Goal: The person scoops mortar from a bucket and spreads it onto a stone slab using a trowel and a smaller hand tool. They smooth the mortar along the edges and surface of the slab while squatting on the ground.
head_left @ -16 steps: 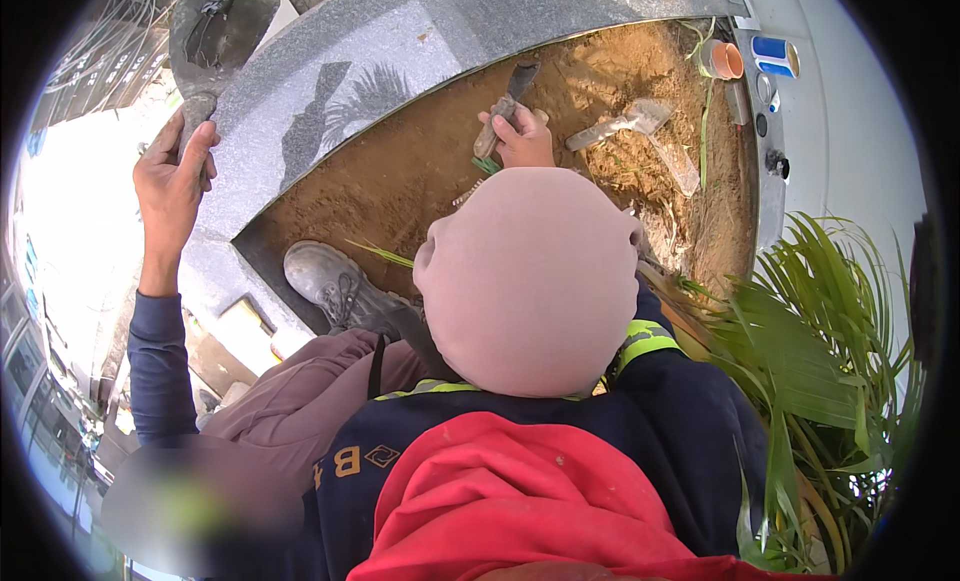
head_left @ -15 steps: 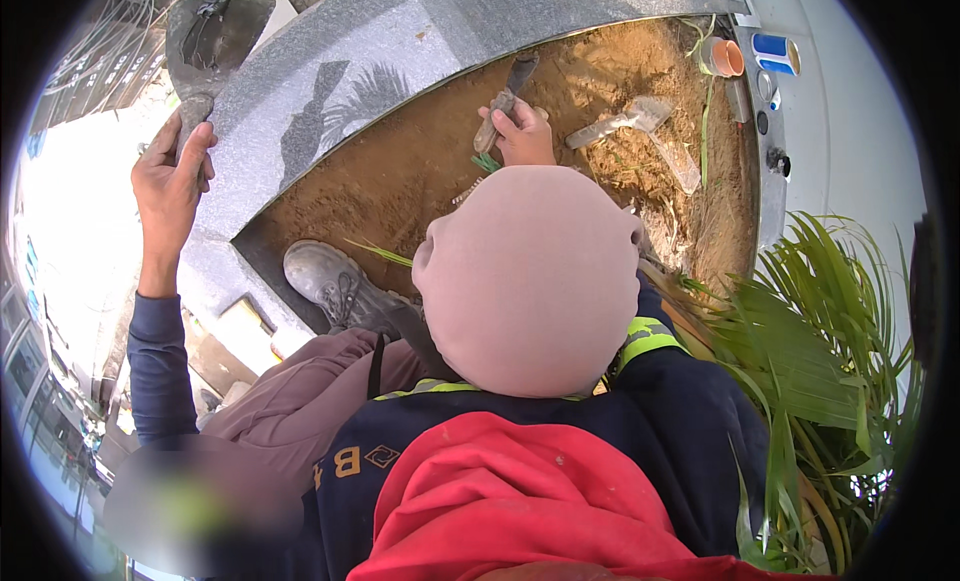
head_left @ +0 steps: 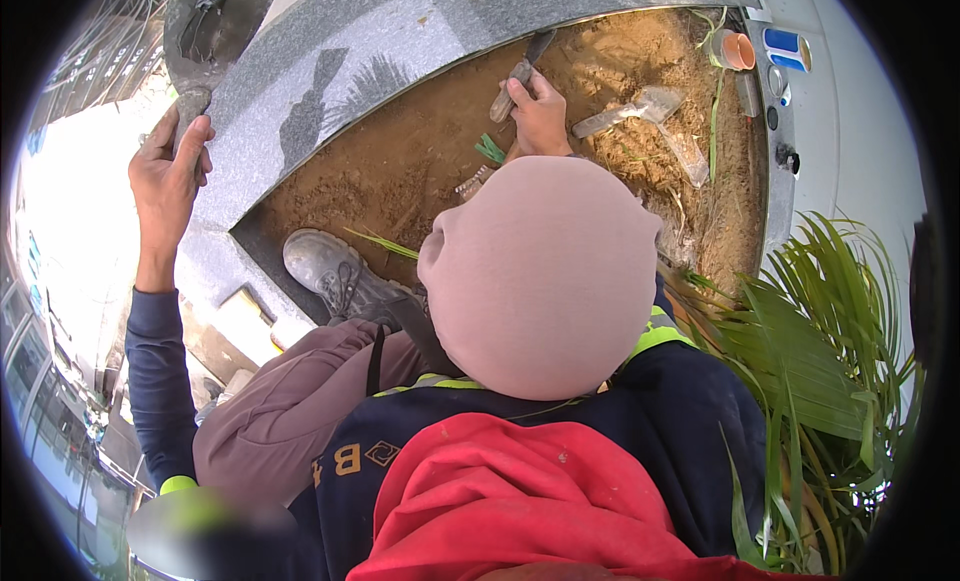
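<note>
At the far left my left hand [head_left: 170, 171] is closed round the handle of a trowel with a wide, flat grey blade [head_left: 218, 36]. The blade points away, beside the grey stone ledge [head_left: 450, 21]. Ahead of me, over a bed of brown soil [head_left: 350, 181], my right hand [head_left: 540, 119] grips the worn handle of a narrow hand tool [head_left: 512, 89]. Its short dark blade points to the ledge's inner edge. A rounded shape in pale pink cloth [head_left: 540, 281] hides most of my right arm. Near the right wrist shows a small green tuft [head_left: 490, 148].
Right of my right hand, a dirty clear plastic piece [head_left: 640, 111] lies on the soil. An orange pot [head_left: 737, 51] and a blue-and-white can [head_left: 787, 49] stand along the right edge. Palm leaves [head_left: 820, 341] crowd the right side. A grey boot [head_left: 330, 266] rests by the ledge corner.
My right hand has moved a little to the right and farther away with the narrow tool, bringing its blade up to the ledge's edge. My left hand has barely moved.
</note>
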`<action>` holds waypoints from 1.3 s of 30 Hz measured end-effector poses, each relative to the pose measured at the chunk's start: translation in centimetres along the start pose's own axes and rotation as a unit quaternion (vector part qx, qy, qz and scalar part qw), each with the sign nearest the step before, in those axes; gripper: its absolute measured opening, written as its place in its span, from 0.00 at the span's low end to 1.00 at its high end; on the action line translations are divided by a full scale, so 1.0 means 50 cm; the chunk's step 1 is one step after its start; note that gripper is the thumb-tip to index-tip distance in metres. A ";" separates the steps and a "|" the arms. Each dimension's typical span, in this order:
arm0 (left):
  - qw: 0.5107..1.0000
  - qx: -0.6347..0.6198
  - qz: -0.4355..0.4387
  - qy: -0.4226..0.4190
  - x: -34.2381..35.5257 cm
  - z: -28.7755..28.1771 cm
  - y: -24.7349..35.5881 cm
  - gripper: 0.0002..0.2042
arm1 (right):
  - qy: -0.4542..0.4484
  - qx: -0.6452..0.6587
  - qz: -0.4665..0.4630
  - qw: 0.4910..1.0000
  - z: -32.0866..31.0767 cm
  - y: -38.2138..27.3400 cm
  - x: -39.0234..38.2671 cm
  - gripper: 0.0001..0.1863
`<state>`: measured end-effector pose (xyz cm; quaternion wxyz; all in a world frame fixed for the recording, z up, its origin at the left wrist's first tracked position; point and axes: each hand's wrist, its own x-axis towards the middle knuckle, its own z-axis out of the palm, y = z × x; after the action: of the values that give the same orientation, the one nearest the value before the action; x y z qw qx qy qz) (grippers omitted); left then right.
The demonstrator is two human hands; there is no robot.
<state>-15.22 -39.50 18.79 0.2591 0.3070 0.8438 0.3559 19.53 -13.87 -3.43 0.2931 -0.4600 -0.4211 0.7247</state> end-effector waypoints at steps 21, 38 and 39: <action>1.000 -0.006 0.006 -0.015 0.009 0.003 -0.025 0.25 | -0.009 -0.346 -0.018 0.938 0.057 0.019 -0.088 0.34; 1.000 0.003 0.022 -0.009 0.009 0.004 0.007 0.18 | 0.032 -0.080 -0.032 0.996 0.007 0.018 0.017 0.28; 1.000 0.017 0.017 -0.013 0.009 0.002 0.006 0.19 | 0.034 -0.082 -0.048 0.995 0.013 0.039 0.014 0.29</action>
<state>-15.37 -38.96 18.85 0.2589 0.3303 0.8409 0.3417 18.59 -14.44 -5.28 0.3032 -0.4862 -0.4901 0.6569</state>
